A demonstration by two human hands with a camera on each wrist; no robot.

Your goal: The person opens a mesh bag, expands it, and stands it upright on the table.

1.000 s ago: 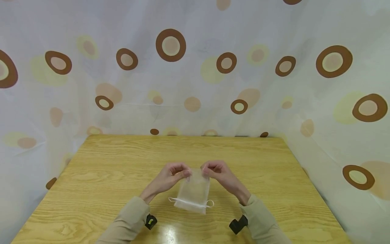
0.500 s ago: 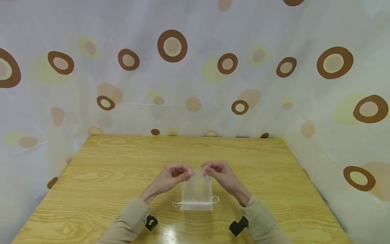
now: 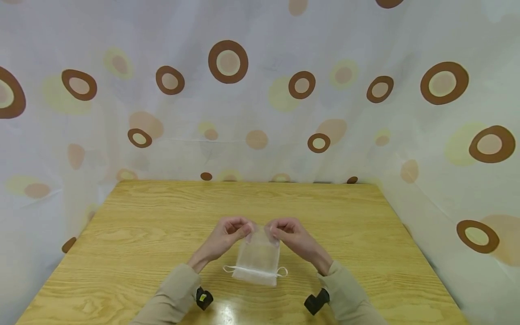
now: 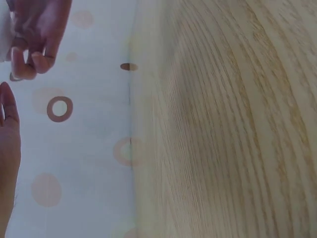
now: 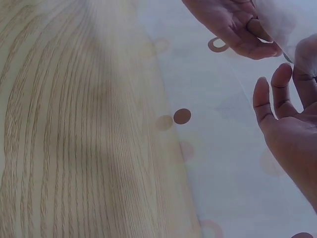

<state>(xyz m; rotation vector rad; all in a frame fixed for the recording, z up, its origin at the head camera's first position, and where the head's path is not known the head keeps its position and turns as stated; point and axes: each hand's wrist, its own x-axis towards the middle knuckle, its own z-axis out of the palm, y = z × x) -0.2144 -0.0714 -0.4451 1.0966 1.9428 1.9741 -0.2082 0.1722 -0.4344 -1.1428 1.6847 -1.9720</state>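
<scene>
A small sheer white drawstring pouch (image 3: 257, 257) hangs between my hands in the head view, its drawstring band and two side loops at the lower end, toward me. My left hand (image 3: 226, 235) pinches its upper left corner between thumb and fingers. At the upper right corner, my right hand (image 3: 295, 237) pinches it the same way. Seen from the right wrist, the sheer cloth (image 5: 280, 20) spans from the left hand (image 5: 235, 25) to the right hand (image 5: 292, 119), whose outer fingers are loosely bent. Only the edges of the hands show in the left wrist view.
A wooden table (image 3: 162, 203) lies under the hands. Behind it and at both sides hangs a pale curtain (image 3: 260, 113) with brown rings and spots. Dark wrist devices (image 3: 317, 301) sit below beige sleeves (image 3: 349, 289).
The pouch's lower end swung right, hanging straight half a second ago, and now tilts back left and toward me. Both hands keep their pinch and have barely shifted.
</scene>
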